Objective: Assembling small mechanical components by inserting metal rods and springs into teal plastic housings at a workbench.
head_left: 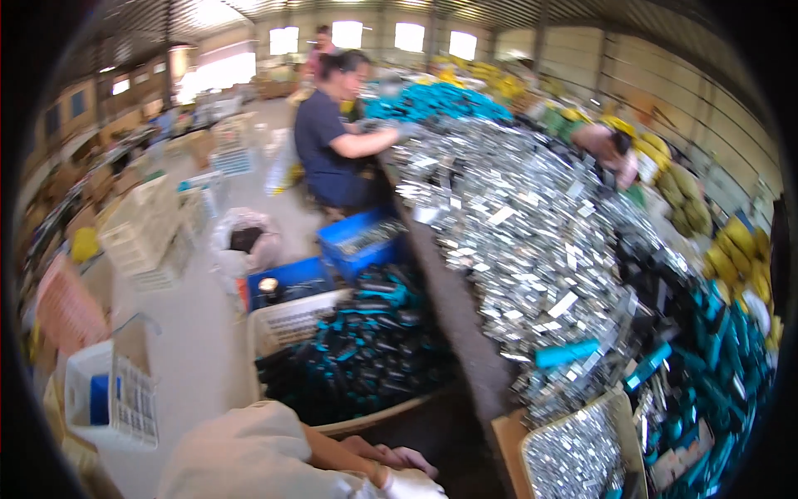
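Warehouse bench heaped with metal clips; crate beside it part-filled with handles. Hands low, empty, grip unclear.

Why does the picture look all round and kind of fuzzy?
In the head view, the fisheye lens bends straight lines and leaves dark corners; the windows glare white; the pile of shiny metal pieces sparkles and smears; the hands at the bottom are blurred.

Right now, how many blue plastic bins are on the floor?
2. One blue bin stands beside the seated person; the other blue bin is nearer, left of it. Others may be hidden.
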`<state>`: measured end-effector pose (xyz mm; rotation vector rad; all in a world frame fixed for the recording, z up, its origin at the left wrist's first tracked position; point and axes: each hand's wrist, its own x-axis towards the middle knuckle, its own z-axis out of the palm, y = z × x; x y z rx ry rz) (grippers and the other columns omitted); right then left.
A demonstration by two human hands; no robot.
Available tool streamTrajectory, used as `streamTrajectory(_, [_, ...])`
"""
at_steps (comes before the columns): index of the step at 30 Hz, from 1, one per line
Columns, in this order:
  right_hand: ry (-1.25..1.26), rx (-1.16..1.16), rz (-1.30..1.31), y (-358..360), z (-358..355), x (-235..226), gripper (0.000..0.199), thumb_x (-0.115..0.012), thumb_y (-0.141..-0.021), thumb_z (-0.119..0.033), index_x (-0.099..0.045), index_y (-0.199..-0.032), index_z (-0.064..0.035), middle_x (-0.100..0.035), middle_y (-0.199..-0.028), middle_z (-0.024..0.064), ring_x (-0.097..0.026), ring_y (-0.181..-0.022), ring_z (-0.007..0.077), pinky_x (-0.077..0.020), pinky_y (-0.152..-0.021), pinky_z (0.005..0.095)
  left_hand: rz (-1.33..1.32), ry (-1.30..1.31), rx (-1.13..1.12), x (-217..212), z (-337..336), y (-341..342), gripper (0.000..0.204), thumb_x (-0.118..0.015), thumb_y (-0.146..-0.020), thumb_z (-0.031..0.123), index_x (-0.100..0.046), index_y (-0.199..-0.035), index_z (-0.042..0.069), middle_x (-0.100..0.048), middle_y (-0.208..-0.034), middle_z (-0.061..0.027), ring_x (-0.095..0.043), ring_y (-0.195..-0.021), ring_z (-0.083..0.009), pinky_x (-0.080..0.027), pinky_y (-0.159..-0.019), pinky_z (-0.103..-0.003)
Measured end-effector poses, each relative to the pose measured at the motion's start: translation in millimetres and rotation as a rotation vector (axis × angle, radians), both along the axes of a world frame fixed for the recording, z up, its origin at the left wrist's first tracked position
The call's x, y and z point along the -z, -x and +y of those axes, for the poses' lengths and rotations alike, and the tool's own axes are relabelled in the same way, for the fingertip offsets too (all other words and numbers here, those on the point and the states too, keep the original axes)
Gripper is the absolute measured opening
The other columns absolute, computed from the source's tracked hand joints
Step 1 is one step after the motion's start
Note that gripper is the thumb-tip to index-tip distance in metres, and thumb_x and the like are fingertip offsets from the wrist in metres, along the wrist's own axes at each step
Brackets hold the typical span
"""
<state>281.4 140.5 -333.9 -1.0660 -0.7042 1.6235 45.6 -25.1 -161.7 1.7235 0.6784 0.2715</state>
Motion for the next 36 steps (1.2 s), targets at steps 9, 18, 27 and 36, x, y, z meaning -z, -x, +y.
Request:
streamTrajectory(9, [-0.012,0.230,-0.509,-125.1,-150.8,36.2,0.035,-0.050,-0.099,-0.040,-0.064,-0.107,-0.0098,-0.064,-0.111,0.0137,-0.060,-0.107,0.0318,-0.0440,-0.097,0.0459,0.341,-0.322,-0.064,-35.4,21.9,-12.8,0.046,-0.066,-0.091,0.041,-0.061,-0.129,0.015,-0.069,-0.101,-0.0141,-0.069,-0.086,-0.0354,-0.057,-0.072,-0.044])
streamTrajectory(18, [-0.037,-0.016,-0.928,-89.1,-215.2,18.4,0.037,-0.051,-0.099,-0.039,-0.064,-0.118,-0.0093,-0.063,-0.122,0.0175,-0.059,-0.115,0.0353,-0.0428,-0.103,0.0468,0.564,-0.348,-0.203,-24.6,28.4,-64.8,0.048,-0.064,-0.089,0.038,-0.050,-0.126,0.010,-0.069,-0.093,-0.0207,-0.069,-0.080,-0.0396,-0.055,-0.066,-0.049])
streamTrajectory(27, [-0.364,-0.296,-1.418,13.7,-132.9,-28.5,0.040,-0.050,-0.097,-0.031,-0.065,-0.127,-0.0085,-0.064,-0.128,0.0203,-0.059,-0.120,0.0400,-0.0417,-0.107,0.0508,0.496,-0.157,-0.099,35.1,35.0,-59.1,0.048,-0.061,-0.087,0.035,-0.055,-0.119,-0.001,-0.069,-0.087,-0.0264,-0.068,-0.076,-0.0452,-0.053,-0.069,-0.052])
streamTrajectory(36, [-0.390,-0.103,-1.438,36.1,-130.1,-64.1,0.036,-0.048,-0.098,-0.024,-0.065,-0.124,-0.0069,-0.065,-0.125,0.0169,-0.060,-0.115,0.0373,-0.0437,-0.103,0.0511,0.633,-0.021,-0.152,-10.5,53.8,-67.9,0.041,-0.060,-0.083,0.025,-0.059,-0.115,-0.001,-0.070,-0.092,-0.0282,-0.069,-0.084,-0.0439,-0.053,-0.074,-0.052])
